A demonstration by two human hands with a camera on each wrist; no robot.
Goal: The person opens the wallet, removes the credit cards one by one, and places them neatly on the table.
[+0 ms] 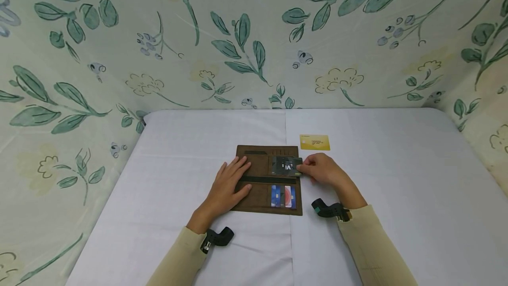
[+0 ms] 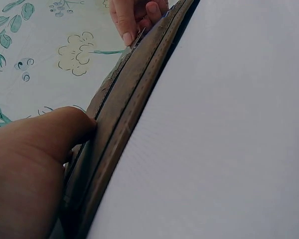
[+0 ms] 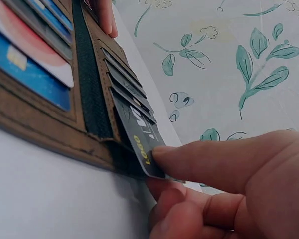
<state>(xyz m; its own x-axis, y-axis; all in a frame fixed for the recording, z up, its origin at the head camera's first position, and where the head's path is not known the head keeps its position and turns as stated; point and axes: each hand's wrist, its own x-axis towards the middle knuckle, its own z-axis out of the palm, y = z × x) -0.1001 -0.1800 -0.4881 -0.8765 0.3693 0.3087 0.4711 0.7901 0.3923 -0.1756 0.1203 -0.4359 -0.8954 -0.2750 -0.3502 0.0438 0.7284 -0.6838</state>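
Observation:
A brown wallet (image 1: 258, 197) lies spread open on the table. My left hand (image 1: 228, 183) rests on its left side with the fingers stretched out; the left wrist view shows the thumb (image 2: 74, 127) against the wallet's stitched edge. Between thumb and fingers, my right hand (image 1: 323, 171) pinches a black card (image 1: 282, 166) at its right end. The right wrist view shows that card (image 3: 142, 142) partly in a slot of the upper half, its yellow lettering beside the thumb. Blue and red-and-white cards (image 1: 278, 196) fill the lower slots.
A yellow card (image 1: 315, 142) lies on the white tablecloth (image 1: 381, 144), just beyond the wallet's upper right corner. Behind the table hangs a curtain (image 1: 270, 92) with a leaf and flower print. Black wrist cameras (image 1: 220, 236) sit on both forearms.

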